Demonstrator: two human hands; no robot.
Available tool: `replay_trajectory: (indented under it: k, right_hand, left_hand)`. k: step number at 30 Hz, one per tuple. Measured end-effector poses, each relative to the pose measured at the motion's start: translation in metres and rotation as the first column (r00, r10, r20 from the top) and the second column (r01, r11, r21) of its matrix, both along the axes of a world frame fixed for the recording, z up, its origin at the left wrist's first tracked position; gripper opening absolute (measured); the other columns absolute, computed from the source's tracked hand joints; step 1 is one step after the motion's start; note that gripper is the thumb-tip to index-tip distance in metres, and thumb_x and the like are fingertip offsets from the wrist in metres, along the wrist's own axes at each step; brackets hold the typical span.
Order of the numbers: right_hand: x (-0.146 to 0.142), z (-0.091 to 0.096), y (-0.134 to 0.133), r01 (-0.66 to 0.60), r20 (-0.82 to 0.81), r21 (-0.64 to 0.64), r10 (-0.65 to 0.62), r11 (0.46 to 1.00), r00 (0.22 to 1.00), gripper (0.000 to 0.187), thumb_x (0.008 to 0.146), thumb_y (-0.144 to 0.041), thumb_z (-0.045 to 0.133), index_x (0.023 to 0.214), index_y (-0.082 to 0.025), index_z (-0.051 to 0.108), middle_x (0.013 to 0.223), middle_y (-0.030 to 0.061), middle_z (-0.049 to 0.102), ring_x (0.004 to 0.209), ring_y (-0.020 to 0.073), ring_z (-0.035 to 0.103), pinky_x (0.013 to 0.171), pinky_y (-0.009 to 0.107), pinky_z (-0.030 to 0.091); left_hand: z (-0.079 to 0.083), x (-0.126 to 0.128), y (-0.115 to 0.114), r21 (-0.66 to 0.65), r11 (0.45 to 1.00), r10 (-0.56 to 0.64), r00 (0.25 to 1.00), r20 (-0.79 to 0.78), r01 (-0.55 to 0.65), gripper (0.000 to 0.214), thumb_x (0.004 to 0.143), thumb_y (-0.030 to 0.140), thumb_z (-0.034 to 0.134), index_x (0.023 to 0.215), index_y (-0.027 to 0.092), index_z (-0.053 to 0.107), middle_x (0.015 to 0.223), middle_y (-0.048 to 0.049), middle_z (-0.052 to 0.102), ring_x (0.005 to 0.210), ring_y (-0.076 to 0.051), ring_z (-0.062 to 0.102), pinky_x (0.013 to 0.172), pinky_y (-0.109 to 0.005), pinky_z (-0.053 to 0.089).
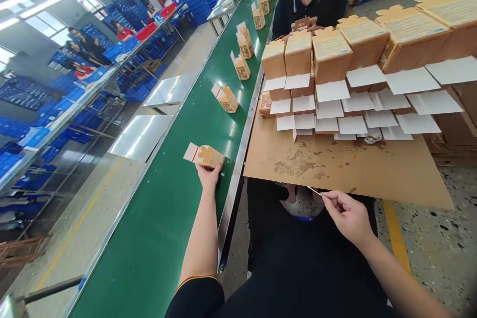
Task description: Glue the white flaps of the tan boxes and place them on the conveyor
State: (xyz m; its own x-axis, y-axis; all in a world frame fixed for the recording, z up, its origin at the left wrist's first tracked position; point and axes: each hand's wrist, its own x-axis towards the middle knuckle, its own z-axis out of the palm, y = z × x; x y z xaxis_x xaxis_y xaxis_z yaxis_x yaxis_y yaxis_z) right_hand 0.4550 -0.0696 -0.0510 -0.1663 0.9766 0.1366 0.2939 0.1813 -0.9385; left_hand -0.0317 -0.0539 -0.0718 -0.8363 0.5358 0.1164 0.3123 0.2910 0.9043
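My left hand (208, 177) reaches over the green conveyor belt (164, 223), its thumb and fingers closed on the near side of a small brown cardboard box (210, 156). The box's white flap with a red line sticks out to the left. Over my lap, at the front edge of a cardboard sheet (357, 171), my right hand (346, 213) pinches a thin white stick (315, 191) pointing left. Part of the stick is hidden by my fingers; its exact kind is unclear.
More small boxes (225, 98) stand along the belt. Stacked cartons (331, 54) with white flaps rest on the brown-stained sheet. A roll of clear tape (372, 138) lies before them. Across sits a person (313, 0) holding a brown box. Metal side tables (139, 134) adjoin the belt.
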Motion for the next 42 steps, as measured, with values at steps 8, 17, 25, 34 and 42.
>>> replay_trajectory:
  k: [8,17,25,34,42]
  right_hand:
    - [0.006,0.006,0.009,0.054,0.036,0.002,-0.054,0.999,0.998,0.048,0.105,-0.066,0.07,0.09,-0.022,0.084,0.063,0.002,0.065,0.052,0.015,0.057,0.05,0.027,0.051]
    - [0.09,0.009,-0.006,0.445,0.113,0.093,-0.453,0.891,0.884,0.038,0.098,-0.068,0.076,0.088,-0.032,0.082,0.067,0.0059,0.069,0.054,0.023,0.063,0.051,0.039,0.056]
    - [0.098,0.008,-0.02,0.598,0.02,0.043,-0.599,0.801,0.801,0.048,0.093,-0.081,0.077,0.087,-0.033,0.081,0.064,0.0062,0.068,0.052,0.0248,0.063,0.047,0.041,0.054]
    - [0.073,0.03,-0.002,0.506,-0.029,0.12,-0.507,0.854,0.862,0.055,0.099,-0.077,0.074,0.09,-0.024,0.083,0.066,0.0038,0.068,0.055,0.0163,0.061,0.053,0.03,0.054]
    - [0.099,0.044,0.011,0.534,0.007,0.082,-0.536,0.841,0.844,0.055,0.09,-0.077,0.081,0.084,-0.023,0.08,0.058,0.0023,0.06,0.049,0.0162,0.055,0.047,0.031,0.049]
  left_hand:
    - [0.009,-0.011,0.02,-0.066,0.996,-0.064,0.998,-0.013,0.063,0.076,0.07,0.023,0.1,0.13,0.024,0.053,0.124,-0.0088,0.076,0.12,-0.028,0.079,0.11,-0.049,0.066]
    - [0.04,-0.025,0.032,-0.025,0.996,-0.089,0.989,-0.121,0.087,0.104,0.066,0.025,0.1,0.149,0.024,0.037,0.145,-0.0122,0.059,0.143,-0.031,0.063,0.127,-0.056,0.051]
    - [0.058,0.067,0.119,0.079,0.949,-0.263,0.904,-0.336,0.305,0.057,0.089,0.029,0.079,0.14,0.024,0.053,0.123,-0.0075,0.061,0.113,-0.024,0.069,0.107,-0.043,0.059]
    - [0.055,0.115,0.162,-0.236,0.905,-0.381,0.921,-0.081,0.354,0.058,0.083,0.016,0.073,0.137,0.022,0.055,0.097,-0.0061,0.071,0.103,-0.034,0.08,0.104,-0.053,0.06]
    - [0.017,0.112,0.004,-0.319,0.77,-0.538,0.831,0.142,0.553,0.033,0.082,0.044,0.08,0.104,0.026,0.063,0.072,-0.0006,0.071,0.057,-0.025,0.07,0.064,-0.039,0.061]
